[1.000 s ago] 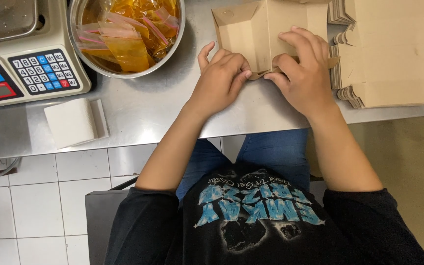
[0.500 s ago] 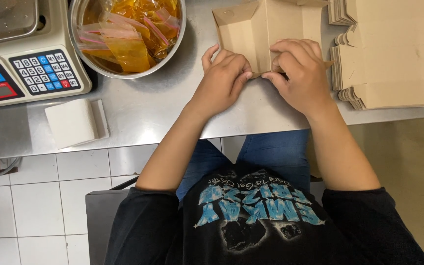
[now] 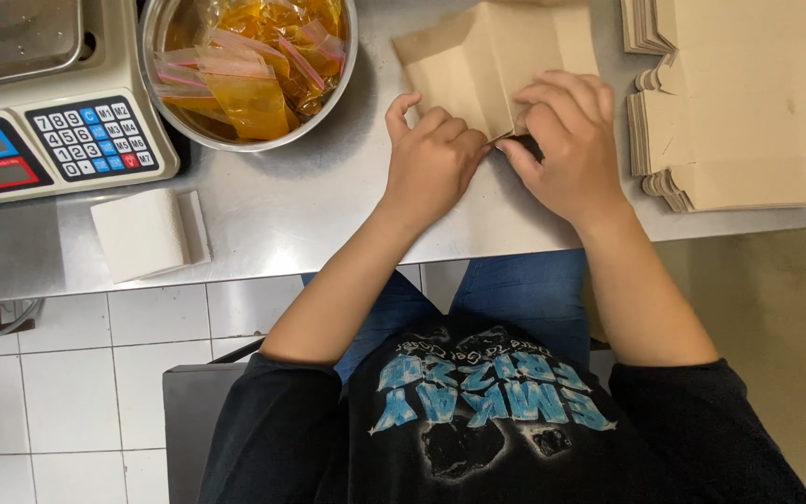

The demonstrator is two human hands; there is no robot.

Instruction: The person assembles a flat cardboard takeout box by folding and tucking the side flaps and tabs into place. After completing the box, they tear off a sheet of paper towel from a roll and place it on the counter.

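Note:
A flat brown cardboard box blank [image 3: 487, 56] lies partly folded on the steel table [image 3: 300, 215] in front of me. My left hand [image 3: 431, 163] presses its near edge with curled fingers. Close beside it, my right hand [image 3: 566, 140] pinches a flap at the box's near right corner. Both hands touch the cardboard and nearly meet at the fold.
A stack of flat brown box blanks [image 3: 748, 103] sits at the right. A metal bowl [image 3: 249, 70] holds several small bags of orange stuff. A digital scale [image 3: 44, 103] stands at the left, a white paper roll [image 3: 142, 233] near the table edge.
Both hands have shifted slightly along the box's near edge, and my right fingers have curled lower over the flap. The box has barely moved.

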